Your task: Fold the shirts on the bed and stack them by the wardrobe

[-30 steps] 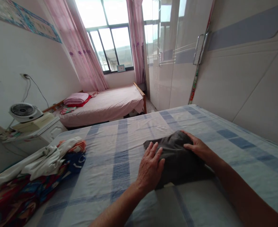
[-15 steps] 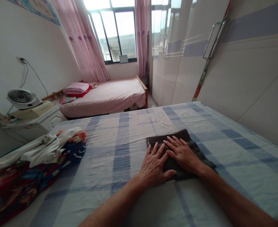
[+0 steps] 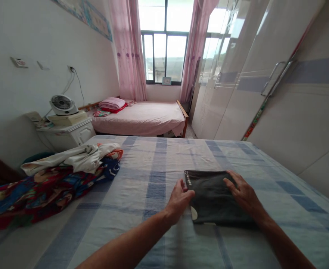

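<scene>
A dark folded garment (image 3: pixel 214 201), with white lettering along its left edge and a pale rounded patch near its lower left corner, lies flat on the bed. At its left edge is my left hand (image 3: pixel 179 200), fingers slightly curled and thumb apart, touching the cloth's side. My right hand (image 3: pixel 244 192) rests over the far right part of the garment, fingers stretched toward its far edge and thumb on top. The garment's right end is partly hidden beneath that hand and forearm.
Blue-and-white checked sheet (image 3: pixel 136 228) covers the bed. Rumpled clothes (image 3: pixel 69 179) lie at left. Beyond stand a cabinet (image 3: pixel 69 134) with a fan (image 3: pixel 62 104) and a pink-covered bed (image 3: pixel 153 116). A glossy wardrobe (image 3: pixel 237 101) lines the right side.
Both hands lay flat on the garment's middle; they have parted to its left and right sides, uncovering more of it and its lettering. The camera view has also shifted.
</scene>
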Demonstrator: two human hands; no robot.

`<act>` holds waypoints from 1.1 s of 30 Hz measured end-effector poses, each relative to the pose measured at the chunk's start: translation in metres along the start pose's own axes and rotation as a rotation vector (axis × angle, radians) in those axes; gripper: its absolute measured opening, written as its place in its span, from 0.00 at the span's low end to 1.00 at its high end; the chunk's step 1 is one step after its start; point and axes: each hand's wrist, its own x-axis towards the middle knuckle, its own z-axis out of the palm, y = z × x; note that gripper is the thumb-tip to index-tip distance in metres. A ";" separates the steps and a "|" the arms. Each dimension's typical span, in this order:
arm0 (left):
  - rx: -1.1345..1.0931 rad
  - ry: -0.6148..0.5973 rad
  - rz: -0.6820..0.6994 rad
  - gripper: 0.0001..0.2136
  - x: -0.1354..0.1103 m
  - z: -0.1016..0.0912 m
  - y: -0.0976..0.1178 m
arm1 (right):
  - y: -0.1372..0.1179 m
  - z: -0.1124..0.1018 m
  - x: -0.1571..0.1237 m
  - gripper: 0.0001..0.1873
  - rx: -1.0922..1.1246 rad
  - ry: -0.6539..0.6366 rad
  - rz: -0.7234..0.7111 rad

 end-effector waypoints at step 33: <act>0.779 0.032 0.799 0.14 0.009 -0.022 -0.030 | 0.023 -0.142 0.114 0.22 0.606 0.593 0.422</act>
